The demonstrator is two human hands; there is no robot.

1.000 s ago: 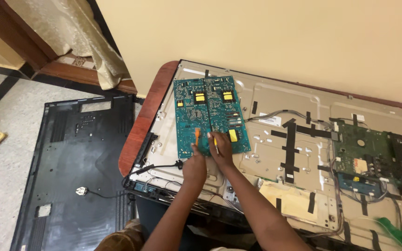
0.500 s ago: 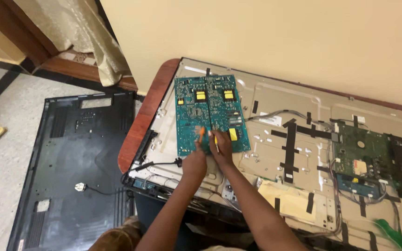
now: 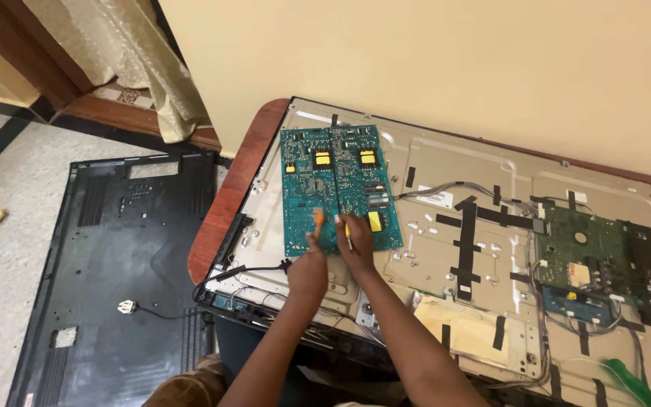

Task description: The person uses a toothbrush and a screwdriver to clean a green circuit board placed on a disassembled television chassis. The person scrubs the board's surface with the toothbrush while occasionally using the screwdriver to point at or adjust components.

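Note:
Two teal circuit boards [image 3: 339,187] lie side by side on the metal back of an opened flat television [image 3: 446,158]. My left hand [image 3: 309,265] rests at the boards' lower edge, its fingers closed on a small orange-handled tool [image 3: 318,218] that touches the left board. Just to its right, my right hand [image 3: 357,243] presses on the lower part of the right board and pinches a thin metal tool [image 3: 348,240]. The two hands almost touch.
A green main board [image 3: 585,252] with cables sits at the panel's right, and black tape strips [image 3: 467,234] cross the middle. The television lies on a red-brown table [image 3: 224,207]. Its black plastic back cover [image 3: 114,264] lies on the floor to the left, near a curtain [image 3: 152,53].
Both hands stay at the lower edge of the teal boards, shifting only slightly. The view has drifted a little.

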